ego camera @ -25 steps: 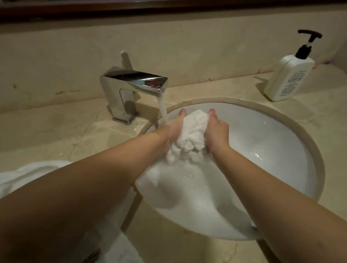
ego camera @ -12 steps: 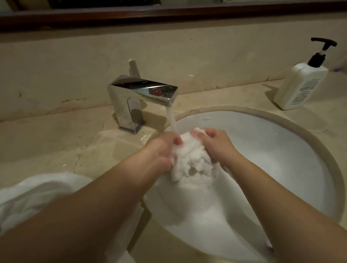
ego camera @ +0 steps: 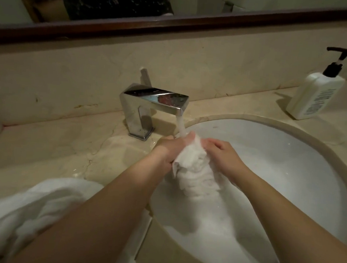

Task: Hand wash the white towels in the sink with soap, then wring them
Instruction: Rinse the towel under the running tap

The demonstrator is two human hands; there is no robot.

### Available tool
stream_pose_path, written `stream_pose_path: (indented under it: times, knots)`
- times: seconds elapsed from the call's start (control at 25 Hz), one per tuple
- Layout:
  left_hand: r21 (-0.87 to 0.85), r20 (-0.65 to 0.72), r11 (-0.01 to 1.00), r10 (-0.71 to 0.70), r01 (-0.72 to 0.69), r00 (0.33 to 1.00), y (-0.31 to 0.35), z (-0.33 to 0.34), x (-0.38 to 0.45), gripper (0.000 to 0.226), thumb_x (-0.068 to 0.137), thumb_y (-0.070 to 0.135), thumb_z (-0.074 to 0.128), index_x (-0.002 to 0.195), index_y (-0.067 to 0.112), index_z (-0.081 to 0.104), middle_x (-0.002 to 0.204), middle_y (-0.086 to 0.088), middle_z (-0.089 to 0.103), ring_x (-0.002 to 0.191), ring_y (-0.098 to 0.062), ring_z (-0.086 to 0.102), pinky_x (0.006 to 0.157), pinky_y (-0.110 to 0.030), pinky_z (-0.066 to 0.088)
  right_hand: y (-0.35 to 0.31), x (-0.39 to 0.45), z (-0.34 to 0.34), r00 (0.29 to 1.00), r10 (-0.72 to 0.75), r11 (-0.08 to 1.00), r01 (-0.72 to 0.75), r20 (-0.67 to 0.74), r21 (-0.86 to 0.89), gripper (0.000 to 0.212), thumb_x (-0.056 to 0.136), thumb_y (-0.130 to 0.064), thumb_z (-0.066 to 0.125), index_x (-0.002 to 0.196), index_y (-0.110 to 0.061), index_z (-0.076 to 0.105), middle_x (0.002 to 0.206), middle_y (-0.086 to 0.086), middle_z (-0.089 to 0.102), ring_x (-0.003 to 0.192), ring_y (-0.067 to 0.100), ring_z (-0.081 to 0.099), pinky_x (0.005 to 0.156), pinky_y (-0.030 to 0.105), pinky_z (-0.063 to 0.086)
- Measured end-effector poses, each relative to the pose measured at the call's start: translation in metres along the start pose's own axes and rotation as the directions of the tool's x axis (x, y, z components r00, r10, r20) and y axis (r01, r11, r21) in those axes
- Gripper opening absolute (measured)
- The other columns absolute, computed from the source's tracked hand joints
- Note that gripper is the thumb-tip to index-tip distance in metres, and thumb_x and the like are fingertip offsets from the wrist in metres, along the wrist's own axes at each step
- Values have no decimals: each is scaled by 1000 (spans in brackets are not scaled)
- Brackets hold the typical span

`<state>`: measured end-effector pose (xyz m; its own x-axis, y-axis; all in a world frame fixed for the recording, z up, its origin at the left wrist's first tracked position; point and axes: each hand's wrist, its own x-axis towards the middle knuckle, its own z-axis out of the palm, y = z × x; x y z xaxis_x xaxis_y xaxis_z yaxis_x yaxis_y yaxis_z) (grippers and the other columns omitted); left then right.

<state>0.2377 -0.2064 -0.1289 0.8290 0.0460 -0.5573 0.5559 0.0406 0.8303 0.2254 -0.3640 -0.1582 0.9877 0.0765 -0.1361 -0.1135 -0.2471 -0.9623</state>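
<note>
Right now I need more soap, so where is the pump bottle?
In the head view the pump bottle stands upright on the counter at the far right, against the back wall, beyond the sink rim and well right of the faucet.

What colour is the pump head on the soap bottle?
Black, on a white soap bottle; pump head shows in the head view.

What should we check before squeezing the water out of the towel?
1. Both hands hold the towel: ok; left hand and right hand have a grip on it.
2. Towel over the sink: ok.
3. Tap off: not ok, water runs onto the towel.
4. Soap rinsed out: cannot tell.
5. Soap bottle clear of elbows: ok, far right on the counter.
6. Second towel off the rim: not ok, it drapes over it.
</note>
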Motion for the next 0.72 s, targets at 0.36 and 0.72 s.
stream_pose_path:
  times: [0.36, 0.72]
  knots:
    - [18, 47, 970, 242, -243, 969, 11, 4, -9, 27, 89, 11, 64, 115, 12, 71, 110, -17, 72, 102, -32, 70, 80, -35, 57, -4, -2, -5, 985, -150, 981, 160, -86, 114, 26, 86, -31, 73, 103, -14, 66, 91, 4, 70, 81, 15, 66, 72, 30, 53]
    - [-128, 97, 975, 195, -182, 976, 9, -3, 1, 40, 83, 11, 82, 119, 11, 65, 112, -17, 73, 97, -31, 74, 89, -45, 61, -15, -9, -7, 996, -29, 980, 13, 82, 197, 21, 91, -25, 72, 109, -19, 63, 83, -2, 75, 72, 16, 72, 61, 23, 55]
